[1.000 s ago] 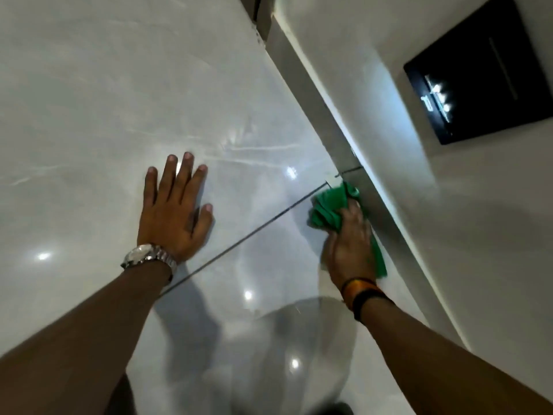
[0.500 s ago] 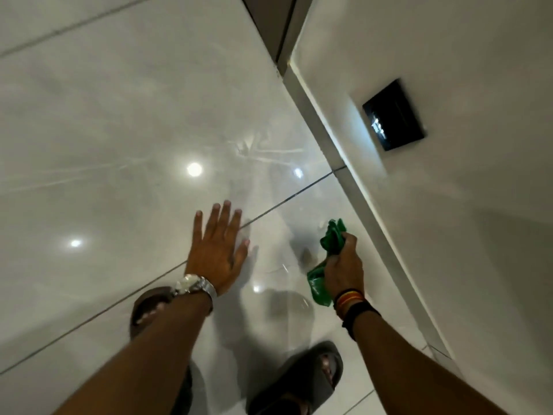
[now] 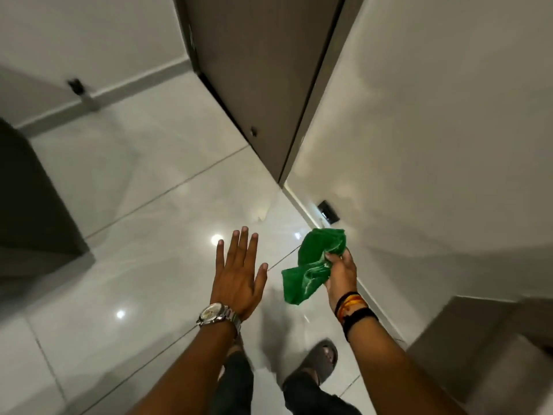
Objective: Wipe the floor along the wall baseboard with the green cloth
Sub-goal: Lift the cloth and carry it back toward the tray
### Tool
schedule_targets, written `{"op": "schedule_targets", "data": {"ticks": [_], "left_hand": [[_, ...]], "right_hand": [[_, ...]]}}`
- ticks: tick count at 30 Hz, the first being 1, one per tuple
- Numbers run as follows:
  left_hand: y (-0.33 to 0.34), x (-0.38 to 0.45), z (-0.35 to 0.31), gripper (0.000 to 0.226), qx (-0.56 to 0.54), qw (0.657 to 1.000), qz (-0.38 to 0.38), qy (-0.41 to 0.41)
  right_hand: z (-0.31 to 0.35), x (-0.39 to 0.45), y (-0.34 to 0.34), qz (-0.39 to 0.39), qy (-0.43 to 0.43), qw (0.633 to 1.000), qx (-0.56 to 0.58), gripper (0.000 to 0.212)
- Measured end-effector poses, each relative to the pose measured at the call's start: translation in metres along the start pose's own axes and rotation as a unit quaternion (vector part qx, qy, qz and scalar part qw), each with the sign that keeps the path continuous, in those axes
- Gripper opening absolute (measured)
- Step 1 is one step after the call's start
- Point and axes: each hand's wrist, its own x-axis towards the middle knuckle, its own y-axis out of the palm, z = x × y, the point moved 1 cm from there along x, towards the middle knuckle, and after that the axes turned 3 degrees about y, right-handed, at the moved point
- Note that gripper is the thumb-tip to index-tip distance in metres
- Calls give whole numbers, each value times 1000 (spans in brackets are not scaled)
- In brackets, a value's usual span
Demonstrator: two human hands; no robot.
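The green cloth (image 3: pixel 314 265) hangs bunched in the air, well above the glossy white tile floor (image 3: pixel 167 223). My right hand (image 3: pixel 341 277) is shut on it, wrist bands showing below. My left hand (image 3: pixel 238 274) is flat and open in the air, fingers spread, a metal watch on the wrist. The baseboard (image 3: pixel 302 205) runs along the foot of the white wall (image 3: pixel 419 145) on the right, from the door frame toward me. Neither hand touches the floor.
A brown door (image 3: pixel 257 70) stands ahead beside the wall. A black wall socket (image 3: pixel 327 211) sits low on the wall. A dark cabinet (image 3: pixel 33 205) is at the left. My sandalled foot (image 3: pixel 323 359) is below. A grey ledge (image 3: pixel 478 339) fills the lower right.
I have risen from the floor. My right hand lifted the cloth off the tiles by the baseboard, and my left hand came off the floor. The view now takes in the door.
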Motion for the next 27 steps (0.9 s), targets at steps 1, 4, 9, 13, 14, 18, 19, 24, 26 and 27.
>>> {"op": "schedule_targets", "data": {"ticks": [1,4,9,13,14,18,19,24,26,27], "left_hand": [[-29,-9,-10,76,2,1000,-11,12],[-97,-34,-42,74,2,998,-40,44],[-146,-54,-105,73,3,990,-40,138],[-151,-56,-151,74,-1,976,-49,212],[-150,-58,-162,74,0,972,-47,232],[-139,-77,-207,75,11,959,-36,282],[-134,-84,-220,75,11,954,-37,297],[-98,-121,-289,73,25,942,-34,332],[-80,-141,-317,71,31,945,-21,325],[-71,-152,-331,70,31,945,-17,325]], "right_hand": [[20,-25,-3,14,1,999,46,36],[65,-94,-20,52,10,988,143,29],[101,-174,-55,141,-31,978,148,44],[104,-201,-94,78,-70,986,133,37],[104,-209,-107,61,-66,984,155,38],[95,-238,-172,45,-41,966,253,49],[91,-245,-194,47,-41,960,273,50],[73,-270,-307,100,-75,924,360,47],[66,-269,-350,108,-84,913,384,47],[63,-268,-370,105,-82,907,399,46]]}}
